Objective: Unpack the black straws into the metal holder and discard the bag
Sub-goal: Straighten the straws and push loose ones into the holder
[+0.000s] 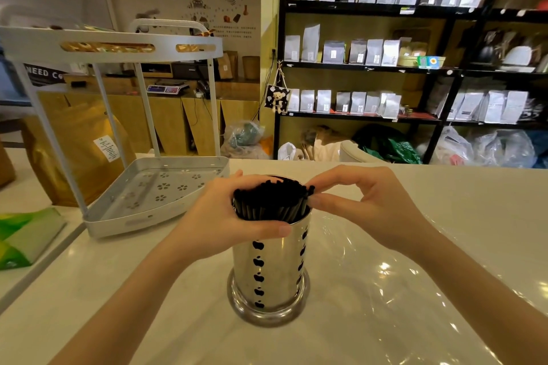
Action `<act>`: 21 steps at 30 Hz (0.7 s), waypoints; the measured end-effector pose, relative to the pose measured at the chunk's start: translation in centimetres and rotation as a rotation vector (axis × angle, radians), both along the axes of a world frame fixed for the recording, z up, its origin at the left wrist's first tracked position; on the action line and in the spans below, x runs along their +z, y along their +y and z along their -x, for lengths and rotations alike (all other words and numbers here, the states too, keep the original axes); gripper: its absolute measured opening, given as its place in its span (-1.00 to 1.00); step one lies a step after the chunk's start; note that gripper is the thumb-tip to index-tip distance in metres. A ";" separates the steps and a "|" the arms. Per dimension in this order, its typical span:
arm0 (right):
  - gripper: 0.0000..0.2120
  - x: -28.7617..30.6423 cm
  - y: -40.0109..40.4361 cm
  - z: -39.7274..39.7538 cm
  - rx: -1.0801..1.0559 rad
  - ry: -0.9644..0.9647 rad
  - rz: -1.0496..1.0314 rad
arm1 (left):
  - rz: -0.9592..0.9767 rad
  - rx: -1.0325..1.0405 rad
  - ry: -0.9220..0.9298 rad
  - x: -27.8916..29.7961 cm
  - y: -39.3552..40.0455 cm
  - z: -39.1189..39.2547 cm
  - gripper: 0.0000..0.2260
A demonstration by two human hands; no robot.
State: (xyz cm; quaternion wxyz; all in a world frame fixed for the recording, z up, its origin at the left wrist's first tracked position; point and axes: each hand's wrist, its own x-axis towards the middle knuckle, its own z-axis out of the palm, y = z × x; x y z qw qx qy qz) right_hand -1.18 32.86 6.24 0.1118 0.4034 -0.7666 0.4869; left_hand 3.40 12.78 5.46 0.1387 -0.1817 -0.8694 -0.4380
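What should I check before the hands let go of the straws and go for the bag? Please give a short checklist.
1. Black straws are inside the metal holder: ok.
2. Holder stands upright on the table: ok.
3. Left hand steadies the bundle at the rim: ok.
4. Right hand has released the edge straw it pinches: not ok.
5. Clear plastic bag is empty, flat beside the holder: cannot tell.
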 end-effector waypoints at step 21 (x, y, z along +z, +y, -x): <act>-0.84 9.3 -0.1 1.1 -0.209 0.446 0.703 | -0.343 -0.008 -0.059 2.7 -0.5 1.1 -0.75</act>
